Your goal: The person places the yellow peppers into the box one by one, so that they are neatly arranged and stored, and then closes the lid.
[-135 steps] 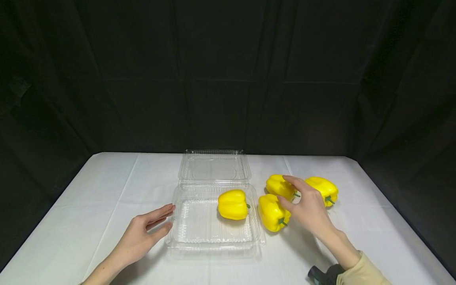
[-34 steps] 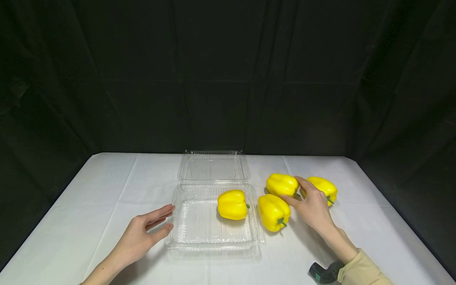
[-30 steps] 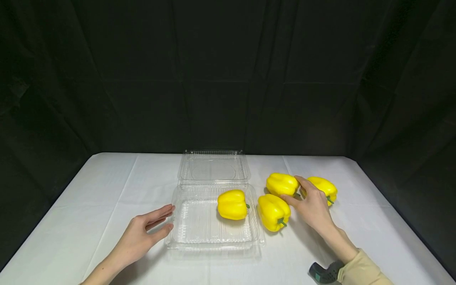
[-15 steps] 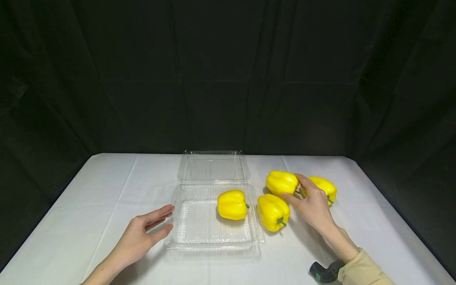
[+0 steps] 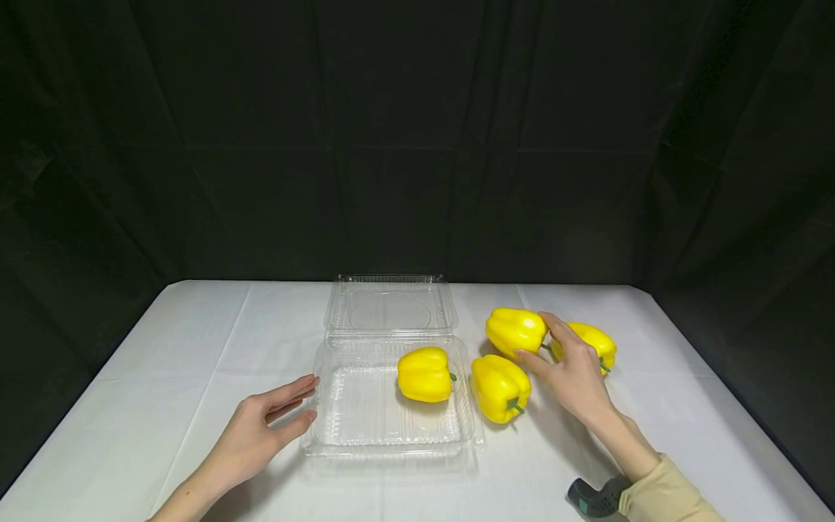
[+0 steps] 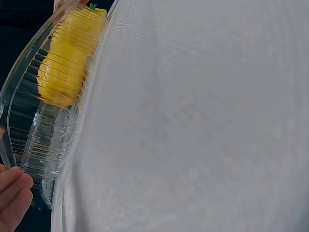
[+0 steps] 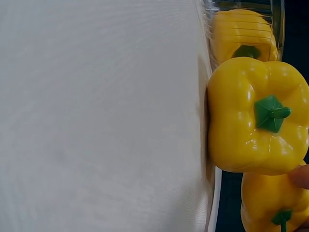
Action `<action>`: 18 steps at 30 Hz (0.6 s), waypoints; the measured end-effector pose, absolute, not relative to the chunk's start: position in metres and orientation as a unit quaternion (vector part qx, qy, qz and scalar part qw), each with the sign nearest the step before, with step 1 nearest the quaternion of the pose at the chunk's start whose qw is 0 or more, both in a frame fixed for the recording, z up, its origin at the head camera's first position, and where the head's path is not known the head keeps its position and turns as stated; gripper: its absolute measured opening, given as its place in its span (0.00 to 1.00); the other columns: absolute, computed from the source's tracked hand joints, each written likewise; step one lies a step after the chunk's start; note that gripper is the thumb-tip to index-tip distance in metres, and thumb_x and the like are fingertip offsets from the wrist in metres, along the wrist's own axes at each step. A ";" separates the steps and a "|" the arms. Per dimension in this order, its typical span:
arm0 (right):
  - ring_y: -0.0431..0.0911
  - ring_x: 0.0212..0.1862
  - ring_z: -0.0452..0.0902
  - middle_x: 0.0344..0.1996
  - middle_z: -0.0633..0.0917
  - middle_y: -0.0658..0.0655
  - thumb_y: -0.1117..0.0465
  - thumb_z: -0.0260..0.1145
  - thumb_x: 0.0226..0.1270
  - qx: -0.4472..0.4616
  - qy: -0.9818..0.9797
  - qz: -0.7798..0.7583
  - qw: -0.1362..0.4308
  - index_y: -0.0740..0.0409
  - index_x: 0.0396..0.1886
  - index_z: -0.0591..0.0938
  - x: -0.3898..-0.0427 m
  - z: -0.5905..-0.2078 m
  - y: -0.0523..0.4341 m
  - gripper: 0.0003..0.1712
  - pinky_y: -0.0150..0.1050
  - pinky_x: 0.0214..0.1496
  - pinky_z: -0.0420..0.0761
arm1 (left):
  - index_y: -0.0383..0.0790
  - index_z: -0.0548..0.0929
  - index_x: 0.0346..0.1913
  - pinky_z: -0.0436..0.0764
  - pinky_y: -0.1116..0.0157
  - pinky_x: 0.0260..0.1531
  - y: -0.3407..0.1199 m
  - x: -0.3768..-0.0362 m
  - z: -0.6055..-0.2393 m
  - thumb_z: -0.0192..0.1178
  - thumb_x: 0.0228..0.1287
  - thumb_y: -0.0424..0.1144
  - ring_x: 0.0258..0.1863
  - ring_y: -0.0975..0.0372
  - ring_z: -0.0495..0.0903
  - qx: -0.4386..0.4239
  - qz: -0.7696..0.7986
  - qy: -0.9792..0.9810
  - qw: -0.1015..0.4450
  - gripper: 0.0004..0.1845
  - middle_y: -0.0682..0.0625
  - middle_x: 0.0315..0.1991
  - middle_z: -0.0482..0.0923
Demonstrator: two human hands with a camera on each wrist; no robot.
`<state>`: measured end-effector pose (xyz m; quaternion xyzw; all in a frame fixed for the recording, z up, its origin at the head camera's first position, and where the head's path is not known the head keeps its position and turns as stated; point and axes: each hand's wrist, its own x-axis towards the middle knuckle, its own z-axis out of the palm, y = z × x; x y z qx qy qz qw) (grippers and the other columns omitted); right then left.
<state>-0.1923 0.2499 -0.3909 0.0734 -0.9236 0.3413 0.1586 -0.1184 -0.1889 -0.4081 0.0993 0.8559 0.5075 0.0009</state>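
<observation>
My right hand (image 5: 574,380) pinches a yellow bell pepper (image 5: 513,330) between thumb and fingers, on its stem side. In the right wrist view this held pepper (image 7: 263,195) shows low at the right, a fingertip (image 7: 300,177) against it. Closer to me lies a second bell pepper (image 5: 499,388) with a green stem. Another bell pepper (image 5: 424,375) sits in the right half of a clear plastic clamshell container (image 5: 355,417). My left hand (image 5: 254,431) is at the container's left rim, fingers fairly straight and thumb apart, fingertips right at the edge.
Behind my right hand lies one more yellow bell pepper (image 5: 595,341), partly hidden. The container's lid (image 5: 391,308) is folded back, away from me. A dark device (image 5: 593,499) is at my right sleeve. White cloth covers the table (image 5: 196,348); black curtains hang behind.
My right hand came down over the peppers and took hold of the far one. That pepper has since risen slightly, shifting away from the near pepper. My left hand stays put.
</observation>
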 end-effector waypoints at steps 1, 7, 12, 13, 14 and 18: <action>0.64 0.70 0.67 0.68 0.73 0.67 0.58 0.76 0.61 0.074 -0.923 0.342 0.158 0.64 0.72 0.68 -0.192 -0.390 0.250 0.42 0.65 0.67 0.72 | 0.42 0.76 0.68 0.81 0.61 0.58 -0.189 -0.118 -0.408 0.66 0.67 0.42 0.61 0.55 0.80 0.100 0.507 0.856 0.001 0.27 0.51 0.62 0.80; 0.65 0.70 0.66 0.69 0.72 0.67 0.57 0.75 0.61 0.081 -0.924 0.337 0.159 0.63 0.73 0.67 -0.191 -0.389 0.248 0.43 0.66 0.67 0.71 | 0.41 0.76 0.68 0.81 0.60 0.58 -0.189 -0.119 -0.408 0.66 0.67 0.42 0.61 0.55 0.80 0.100 0.506 0.857 0.004 0.28 0.51 0.63 0.80; 0.65 0.71 0.66 0.70 0.72 0.67 0.56 0.75 0.62 0.085 -0.924 0.337 0.159 0.62 0.74 0.66 -0.190 -0.387 0.247 0.44 0.66 0.67 0.71 | 0.41 0.76 0.68 0.81 0.60 0.58 -0.189 -0.119 -0.408 0.67 0.67 0.41 0.61 0.56 0.80 0.100 0.506 0.857 0.002 0.27 0.51 0.63 0.79; 0.65 0.71 0.66 0.70 0.72 0.67 0.56 0.75 0.62 0.085 -0.924 0.337 0.159 0.62 0.74 0.66 -0.190 -0.387 0.247 0.44 0.66 0.67 0.71 | 0.41 0.76 0.68 0.81 0.60 0.58 -0.189 -0.119 -0.409 0.67 0.67 0.41 0.61 0.56 0.80 0.101 0.506 0.857 0.001 0.27 0.51 0.63 0.79; 0.65 0.71 0.66 0.70 0.72 0.67 0.56 0.75 0.62 0.087 -0.924 0.338 0.160 0.62 0.74 0.67 -0.190 -0.386 0.247 0.43 0.66 0.67 0.71 | 0.41 0.76 0.68 0.81 0.61 0.58 -0.189 -0.119 -0.409 0.67 0.67 0.41 0.61 0.56 0.80 0.101 0.506 0.857 0.000 0.27 0.51 0.63 0.79; 0.64 0.71 0.66 0.70 0.72 0.66 0.55 0.74 0.63 0.093 -0.920 0.344 0.162 0.61 0.73 0.67 -0.189 -0.385 0.245 0.43 0.66 0.67 0.71 | 0.42 0.77 0.67 0.82 0.62 0.58 -0.189 -0.119 -0.409 0.67 0.67 0.41 0.60 0.56 0.80 0.101 0.503 0.858 -0.004 0.27 0.52 0.62 0.80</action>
